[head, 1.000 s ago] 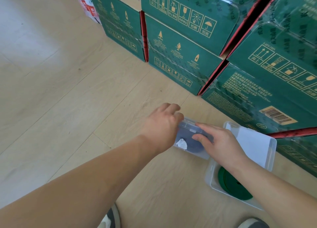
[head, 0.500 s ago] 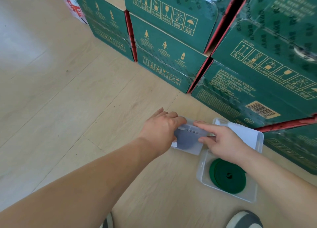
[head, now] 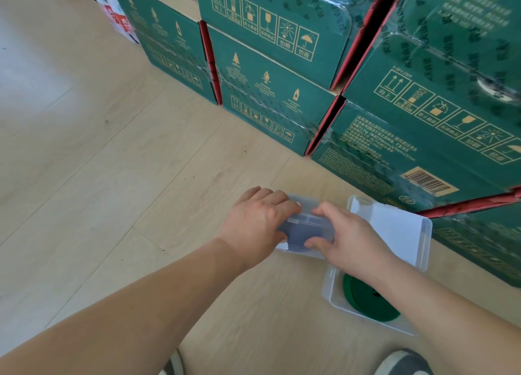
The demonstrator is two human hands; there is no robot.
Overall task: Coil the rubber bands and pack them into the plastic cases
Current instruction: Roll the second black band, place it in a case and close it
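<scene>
A small clear plastic case [head: 306, 233] lies on the wooden floor with a dark blue coiled band showing through its lid. My left hand [head: 258, 219] grips its left end, fingers curled over the far edge. My right hand [head: 344, 236] grips its right end, thumb at the near side. To the right lies a second clear case [head: 329, 290], open, holding a coiled green band [head: 366, 304]. Its lid [head: 394, 228] is folded back with a white sheet inside. My right forearm covers part of the green coil.
Stacked green cartons [head: 267, 72] wrapped in plastic film stand close behind the cases, with more cartons [head: 437, 115] to the right. Bare wooden floor [head: 98, 163] stretches to the left. My shoes [head: 403, 363] show at the bottom edge.
My right hand has moved from pointing on the lid to gripping the blue case's right end. My left hand has closed more over the case's left end. The camera has shifted a little.
</scene>
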